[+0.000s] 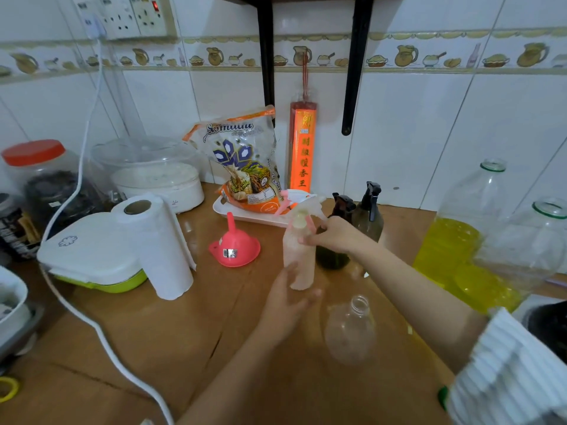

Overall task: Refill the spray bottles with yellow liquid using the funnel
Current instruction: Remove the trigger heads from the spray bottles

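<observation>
Pink spray bottle [299, 259] stands upright, left hand [283, 305] gripping its base, right hand [333, 236] pinching its neck.

Upright pale-pink spray bottle [299, 256] beside upturned red funnel [234, 247]; yellow-liquid jug [460, 240] stands right.

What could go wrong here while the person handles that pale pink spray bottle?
The right hand works at the pink spray bottle's neck while the left hand grips its base; a slip might tip it onto the open clear bottle beside it. The red funnel lies upside down on the counter, so its rim could pick up dirt.
</observation>
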